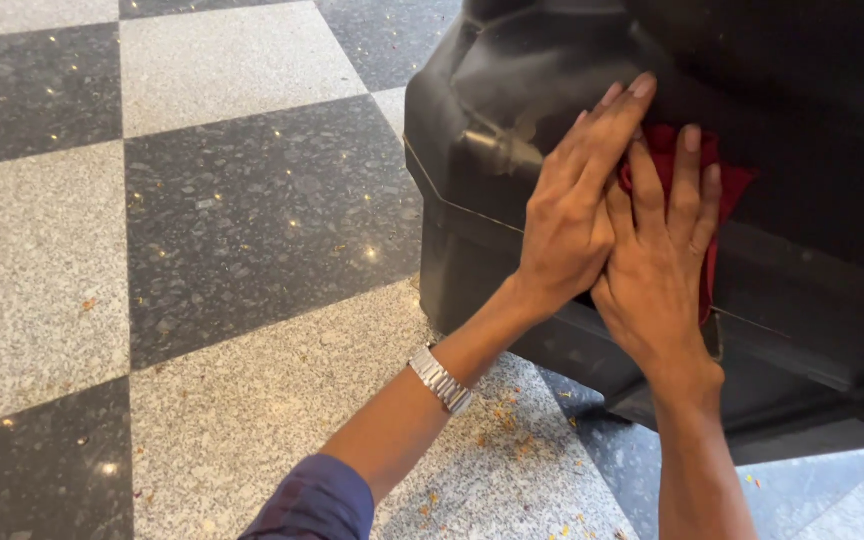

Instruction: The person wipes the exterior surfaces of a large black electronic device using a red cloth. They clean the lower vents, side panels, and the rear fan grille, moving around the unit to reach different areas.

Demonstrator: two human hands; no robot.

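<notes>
In the upper right of the frame stands a large black plastic container (752, 250), with a seam line going around its body; what is inside it cannot be seen from here, because only its outer wall shows. A red cloth (717, 180) lies flat against this wall, right of the centre of the frame. The right hand (657, 270) is pressed on the cloth with the fingers spread and almost straight, so it holds the cloth to the wall with the palm and does not close around it. The left hand (577, 205) lies open and flat on the container just beside it, partly over the right hand, fingers pointing to the upper right. A metal watch (440, 380) is on the left wrist. Below is a checkered stone floor (202, 250) with small orange crumbs near the container's base
</notes>
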